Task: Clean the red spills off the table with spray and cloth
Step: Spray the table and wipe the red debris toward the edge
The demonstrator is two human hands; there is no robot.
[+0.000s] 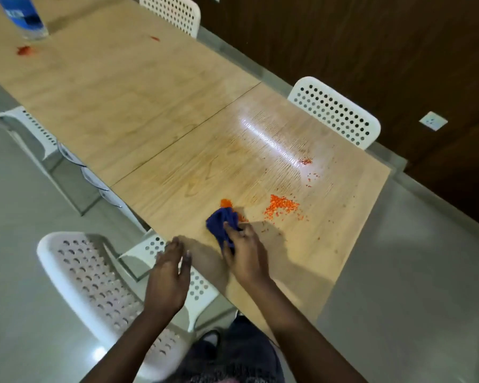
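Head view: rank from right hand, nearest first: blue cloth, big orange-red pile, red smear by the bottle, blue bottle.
1. blue cloth, gripped by the right hand
2. orange-red pile, just right of the cloth
3. red smear, far left end
4. blue bottle, just beyond the smear

A canteen or shared meeting room, by the look of it: two long wood-grain tops set end to end form one continuous bench (155, 106), the seam between them running across the middle. Identical white plastic chairs with perforated backs line both sides, one at the far right (335, 111), one farther off (172, 12), one pulled out at the near left (94, 286). The floor (415, 272) is pale, glossy tile that mirrors overhead light. Dark wood panelling (371, 45) covers the wall at the right, with a white socket plate (433, 120) set low in it.
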